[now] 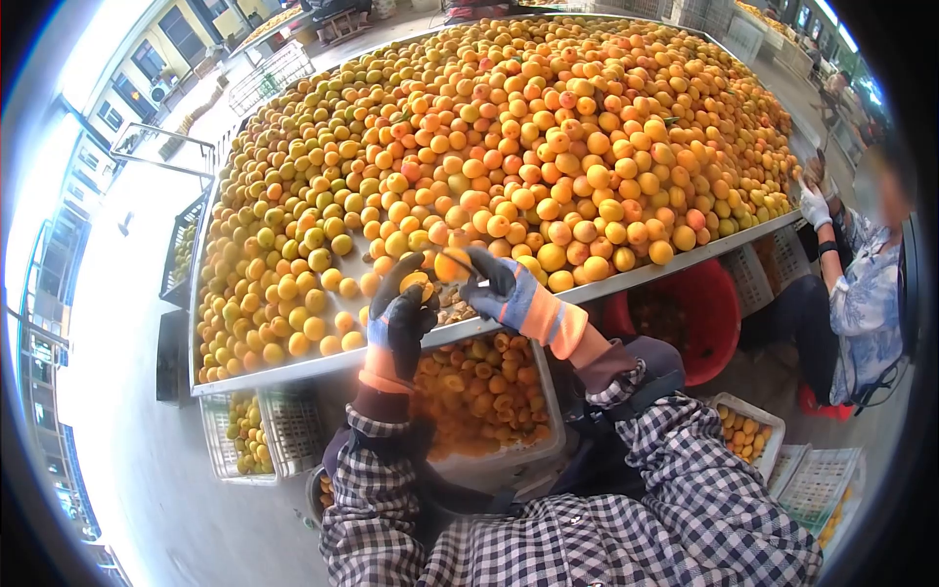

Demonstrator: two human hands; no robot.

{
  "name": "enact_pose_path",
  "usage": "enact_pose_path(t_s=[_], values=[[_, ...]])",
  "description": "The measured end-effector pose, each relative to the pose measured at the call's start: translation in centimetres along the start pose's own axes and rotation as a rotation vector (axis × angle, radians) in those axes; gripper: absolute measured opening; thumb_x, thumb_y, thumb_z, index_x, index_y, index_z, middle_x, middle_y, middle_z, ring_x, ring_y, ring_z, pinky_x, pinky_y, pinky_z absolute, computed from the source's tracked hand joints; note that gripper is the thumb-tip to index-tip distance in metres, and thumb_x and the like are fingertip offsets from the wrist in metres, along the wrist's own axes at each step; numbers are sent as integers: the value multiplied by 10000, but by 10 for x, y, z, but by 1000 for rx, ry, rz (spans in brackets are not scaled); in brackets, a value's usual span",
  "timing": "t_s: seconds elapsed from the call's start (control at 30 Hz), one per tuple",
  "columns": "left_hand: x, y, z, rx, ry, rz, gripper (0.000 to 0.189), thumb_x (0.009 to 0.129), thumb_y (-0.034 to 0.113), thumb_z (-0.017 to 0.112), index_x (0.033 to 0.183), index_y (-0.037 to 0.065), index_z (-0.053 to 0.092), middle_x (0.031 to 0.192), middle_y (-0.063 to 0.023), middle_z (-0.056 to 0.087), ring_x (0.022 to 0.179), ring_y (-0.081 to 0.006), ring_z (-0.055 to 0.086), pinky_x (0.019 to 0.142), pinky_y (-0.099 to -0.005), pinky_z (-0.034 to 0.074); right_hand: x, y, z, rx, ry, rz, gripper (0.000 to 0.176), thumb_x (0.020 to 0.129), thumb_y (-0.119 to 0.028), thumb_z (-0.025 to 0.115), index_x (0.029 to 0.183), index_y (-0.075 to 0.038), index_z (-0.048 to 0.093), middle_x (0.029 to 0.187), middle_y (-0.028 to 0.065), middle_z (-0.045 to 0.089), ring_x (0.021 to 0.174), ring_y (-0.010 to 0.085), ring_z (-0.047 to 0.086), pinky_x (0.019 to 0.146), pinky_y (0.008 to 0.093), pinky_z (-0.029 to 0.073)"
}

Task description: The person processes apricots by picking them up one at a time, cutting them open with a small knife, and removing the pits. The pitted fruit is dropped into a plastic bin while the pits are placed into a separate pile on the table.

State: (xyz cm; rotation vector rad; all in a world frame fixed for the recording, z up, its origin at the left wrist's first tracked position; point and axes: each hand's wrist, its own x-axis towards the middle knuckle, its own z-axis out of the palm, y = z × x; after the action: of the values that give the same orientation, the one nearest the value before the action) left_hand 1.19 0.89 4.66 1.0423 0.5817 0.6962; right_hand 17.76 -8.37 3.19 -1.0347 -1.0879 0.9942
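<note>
My left hand (399, 311), in a dark-fingered glove with an orange cuff, is closed on a cut apricot half (417, 285) near the front edge of the table. Close to its right, my right hand (504, 291), gloved the same way, has its fingers bent together beside an orange apricot (452, 264); a thin dark item shows at its fingertips, too small to name. Loose apricots (587, 147) cover the metal-edged table (293, 370). Some small brown pits (456, 305) lie between my hands at the edge.
Below the edge stands a crate of apricot halves (551, 411), with a red tub (719, 328) to its right. White crates (293, 430) stand lower left, another crate (768, 421) lower right. A person (866, 284) with white gloves sits at the table's right end.
</note>
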Motion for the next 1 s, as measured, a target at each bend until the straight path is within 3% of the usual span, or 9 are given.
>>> enact_pose_path(t_s=[0.07, 0.13, 0.2, 0.27, 0.3, 0.33, 0.43, 0.87, 1.0], values=[[2, -5, -3, 240, -17, 179, 413, 880, 110, 523, 1279, 8, 498, 999, -57, 600, 765, -85, 550, 623, -189, 455, -3, -21, -5, 4, -151, 88, 568, 838, -43, 647, 1368, -55, 441, 1031, 5, 619, 848, 29, 510, 721, 222, 463], [1, -2, -4, 483, -31, 354, 415, 862, 105, 531, 1265, 10, 507, 976, -47, 594, 761, -78, 545, 625, -188, 455, -4, -37, -8, -322, -418, -8, 532, 846, -33, 647, 1346, -52, 468, 1133, 34, 610, 941, 60, 553, 809, 221, 475], [-4, 7, -1, 182, -66, 37, 417, 817, 104, 559, 1227, 27, 534, 983, -36, 595, 753, -61, 537, 626, -187, 454, -5, -48, -8, -116, -250, 130, 430, 846, -69, 658, 1260, -38, 546, 1051, 27, 618, 895, 55, 559, 789, 229, 485], [-5, 0, 6, 218, -63, 35, 414, 794, 116, 580, 1201, 42, 556, 991, -26, 604, 739, -50, 529, 615, -187, 449, 4, -46, -12, -194, -79, -101, 289, 865, -80, 644, 1146, -25, 605, 993, 15, 622, 852, 51, 560, 760, 228, 485], [-5, -4, 10, 259, -92, 35, 408, 788, 113, 592, 1190, 47, 561, 977, -17, 603, 729, -49, 526, 611, -185, 445, 6, -38, -7, 63, 88, -131, 200, 874, -91, 638, 1059, -16, 628, 943, 6, 614, 830, 49, 558, 737, 216, 475], [-6, -7, 15, 301, -122, 34, 403, 782, 111, 605, 1179, 52, 567, 962, -8, 602, 719, -48, 524, 607, -182, 441, 17, -27, -5, 19, 192, -336, 210, 921, -95, 562, 1098, 17, 571, 751, 31, 603, 557, 44, 510, 506, 171, 393], [-8, -16, 23, 341, -134, -2, 386, 785, 115, 623, 1162, 55, 568, 943, -2, 602, 714, -50, 524, 601, -179, 435, 23, -35, 6, 280, 352, -323, 208, 965, -199, 523, 1033, -6, 561, 560, 37, 495, 341, 91, 379, 329, 225, 318], [-5, -47, 26, 369, -84, 30, 349, 818, 201, 675, 1129, 92, 560, 848, 32, 581, 655, -36, 499, 531, -184, 388, 37, -19, 26, 434, 526, -410, 186, 916, -165, 595, 1013, -6, 593, 690, -8, 569, 536, 41, 495, 461, 182, 378], [-4, -48, 29, 372, -37, -16, 335, 829, 192, 664, 1131, 91, 561, 844, 26, 580, 651, -36, 500, 527, -186, 393, 46, -13, 26, 357, 569, -398, 273, 957, -279, 545, 1010, -12, 565, 550, -8, 485, 356, 70, 386, 332, 211, 293]])
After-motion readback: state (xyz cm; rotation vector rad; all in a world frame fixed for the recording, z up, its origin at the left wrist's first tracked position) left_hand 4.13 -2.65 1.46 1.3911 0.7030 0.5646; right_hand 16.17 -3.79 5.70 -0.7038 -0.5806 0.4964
